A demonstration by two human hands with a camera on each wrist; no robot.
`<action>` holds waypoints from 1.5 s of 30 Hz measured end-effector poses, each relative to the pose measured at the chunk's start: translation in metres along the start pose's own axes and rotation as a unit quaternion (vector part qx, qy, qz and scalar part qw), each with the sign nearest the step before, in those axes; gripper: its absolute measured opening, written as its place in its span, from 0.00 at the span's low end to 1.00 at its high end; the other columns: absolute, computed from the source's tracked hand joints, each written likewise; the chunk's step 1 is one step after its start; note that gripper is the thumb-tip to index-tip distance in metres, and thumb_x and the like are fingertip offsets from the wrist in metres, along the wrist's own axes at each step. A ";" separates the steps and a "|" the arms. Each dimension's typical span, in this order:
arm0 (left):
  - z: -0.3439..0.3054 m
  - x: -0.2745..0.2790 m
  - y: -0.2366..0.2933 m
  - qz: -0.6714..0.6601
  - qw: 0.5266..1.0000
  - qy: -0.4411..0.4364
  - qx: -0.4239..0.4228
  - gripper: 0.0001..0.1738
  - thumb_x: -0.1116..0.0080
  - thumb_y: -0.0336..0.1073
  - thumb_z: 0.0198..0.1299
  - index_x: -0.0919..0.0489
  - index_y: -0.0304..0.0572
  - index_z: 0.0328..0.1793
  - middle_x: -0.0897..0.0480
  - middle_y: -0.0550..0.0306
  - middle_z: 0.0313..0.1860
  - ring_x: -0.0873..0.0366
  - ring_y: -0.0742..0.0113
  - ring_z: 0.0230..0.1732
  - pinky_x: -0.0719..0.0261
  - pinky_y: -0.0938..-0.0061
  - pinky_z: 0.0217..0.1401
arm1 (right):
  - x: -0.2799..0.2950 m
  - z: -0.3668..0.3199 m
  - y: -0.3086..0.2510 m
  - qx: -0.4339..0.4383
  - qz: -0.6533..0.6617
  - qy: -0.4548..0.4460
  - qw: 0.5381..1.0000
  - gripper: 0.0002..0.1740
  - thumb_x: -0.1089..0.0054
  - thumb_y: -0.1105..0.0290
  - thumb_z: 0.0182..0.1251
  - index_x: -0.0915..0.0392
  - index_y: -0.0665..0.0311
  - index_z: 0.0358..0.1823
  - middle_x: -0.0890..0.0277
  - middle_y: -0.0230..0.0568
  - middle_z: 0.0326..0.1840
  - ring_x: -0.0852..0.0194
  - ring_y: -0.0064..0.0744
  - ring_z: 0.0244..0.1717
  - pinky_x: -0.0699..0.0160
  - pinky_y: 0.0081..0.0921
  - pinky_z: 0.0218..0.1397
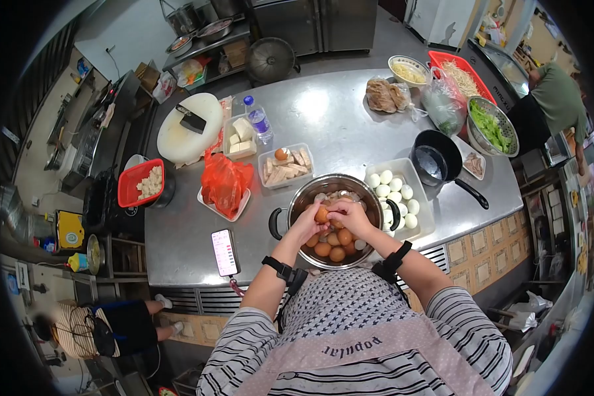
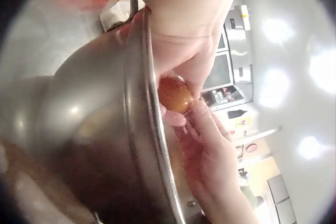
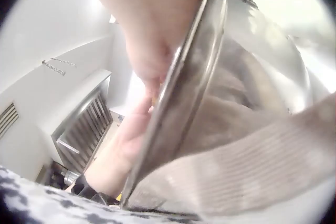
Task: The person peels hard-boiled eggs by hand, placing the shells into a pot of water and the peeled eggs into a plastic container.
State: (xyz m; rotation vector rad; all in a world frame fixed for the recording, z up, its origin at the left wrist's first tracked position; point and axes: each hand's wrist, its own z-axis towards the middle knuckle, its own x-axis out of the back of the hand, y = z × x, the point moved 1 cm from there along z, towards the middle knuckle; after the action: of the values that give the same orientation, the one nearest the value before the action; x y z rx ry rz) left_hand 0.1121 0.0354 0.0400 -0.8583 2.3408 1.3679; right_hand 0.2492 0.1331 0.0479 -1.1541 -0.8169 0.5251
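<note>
Over the steel pot [image 2: 89, 108], a brown egg [image 1: 321, 214] is held between both hands. My left hand [image 1: 302, 226] grips it from the left, fingers curled round it. From the other side my right hand [image 1: 351, 216] pinches at the egg, its thumb and fingertips on the shell in the left wrist view. More brown eggs [image 1: 336, 253] fill the pot below, with bits of shell at its far side. White peeled eggs [image 1: 395, 197] lie in a pale tray [image 1: 428, 221] just right of the pot. In the right wrist view the pot's rim hides most of the egg.
A phone [image 1: 225, 253] lies left of the pot. Beyond stand a container of pale pieces with an egg [image 1: 282, 154], a red bag [image 1: 224, 185] and a water bottle [image 1: 257, 119]. A black saucepan [image 1: 437, 158] stands right, its handle toward the table edge. Two people are farther off.
</note>
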 end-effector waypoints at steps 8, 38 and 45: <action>0.011 0.016 -0.017 0.053 0.997 -0.046 0.021 0.21 0.66 0.51 0.72 0.30 0.43 0.51 0.24 0.58 0.38 0.27 0.71 0.35 0.27 0.79 0.36 | -0.003 -0.005 0.022 -0.016 -0.010 -0.048 0.999 0.08 0.35 0.79 0.52 0.20 0.67 0.35 0.24 0.35 0.30 0.24 0.25 0.32 0.24 0.21 0.36; 0.008 0.014 -0.016 0.036 0.998 0.053 0.021 0.18 0.61 0.48 0.71 0.27 0.43 0.45 0.24 0.61 0.32 0.27 0.72 0.28 0.27 0.81 0.30 | -0.006 -0.004 0.000 0.122 -0.183 -0.044 0.975 0.05 0.38 0.75 0.53 0.25 0.66 0.30 0.27 0.43 0.30 0.26 0.43 0.33 0.26 0.31 0.37; 0.009 0.014 -0.016 0.030 0.999 0.039 0.023 0.18 0.60 0.48 0.71 0.27 0.43 0.45 0.23 0.61 0.32 0.27 0.72 0.28 0.28 0.81 0.29 | -0.010 -0.006 -0.001 0.084 -0.175 -0.031 0.981 0.07 0.38 0.75 0.52 0.28 0.66 0.29 0.29 0.45 0.29 0.27 0.45 0.30 0.27 0.33 0.34</action>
State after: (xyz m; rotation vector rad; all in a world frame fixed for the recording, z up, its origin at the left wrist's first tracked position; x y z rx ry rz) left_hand 0.1109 0.0321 0.0171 -0.8490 2.4656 1.3199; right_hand 0.2481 0.1221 0.0454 -0.8186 -0.9858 0.3313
